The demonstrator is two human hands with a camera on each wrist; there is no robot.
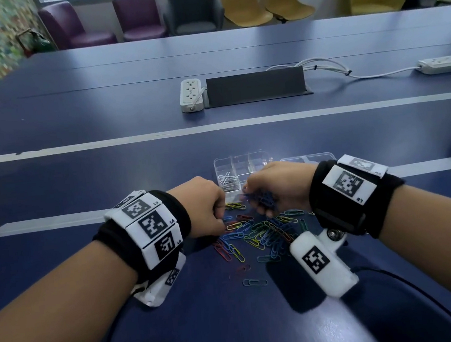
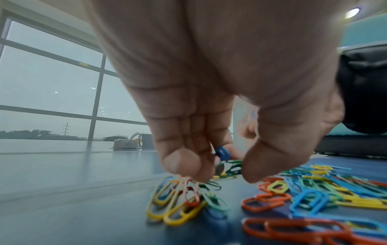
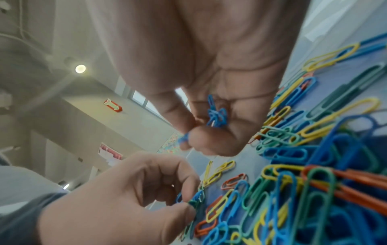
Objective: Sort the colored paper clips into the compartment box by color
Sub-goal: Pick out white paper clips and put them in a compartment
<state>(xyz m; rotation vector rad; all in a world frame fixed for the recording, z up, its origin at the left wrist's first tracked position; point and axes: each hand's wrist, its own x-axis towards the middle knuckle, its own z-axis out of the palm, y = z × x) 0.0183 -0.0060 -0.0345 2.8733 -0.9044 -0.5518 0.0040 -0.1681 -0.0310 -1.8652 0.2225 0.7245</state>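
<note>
Right hand curls round a bunch of blue paper clips; left hand pinches green and blue clips. Glossy looped-wire pile lies under both hands on the smooth blue tabletop, with the clear plastic compartment box just beyond the fingers, white clips in one cell.

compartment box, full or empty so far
Partly filled: in the head view the compartment box holds white clips in one near-left compartment; the other visible compartments look empty.

1. The table is coloured dark blue, crossed by pale grey stripes.
2. The loose paper clips are seen in yellow, blue, green and orange-red.
3. White clips are held in the clear compartment box.
4. Black wristbands are patterned with black-and-white square markers.
5. Purple, grey and yellow chairs are shown behind.
</note>
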